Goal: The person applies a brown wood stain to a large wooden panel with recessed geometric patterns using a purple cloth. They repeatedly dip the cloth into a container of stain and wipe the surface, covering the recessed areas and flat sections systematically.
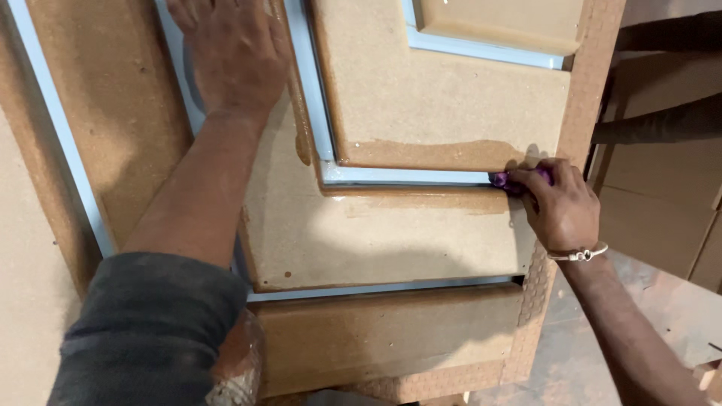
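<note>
- Wiping the pale groove of the carved board: right hand pinches a purple cloth at the groove's right end.
- Left hand lies spread flat, bracing the board above-left of the groove.
- Likely next: drag the cloth leftward along the groove, keeping pressure.

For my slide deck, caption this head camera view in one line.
Right hand presses a purple cloth along a brown panel's pale groove; left hand braces it.

Purple thing mostly hidden in right hand; left hand fingertips cut off

Dark grey rolled sleeve on left arm, silver bracelet on right wrist
</note>
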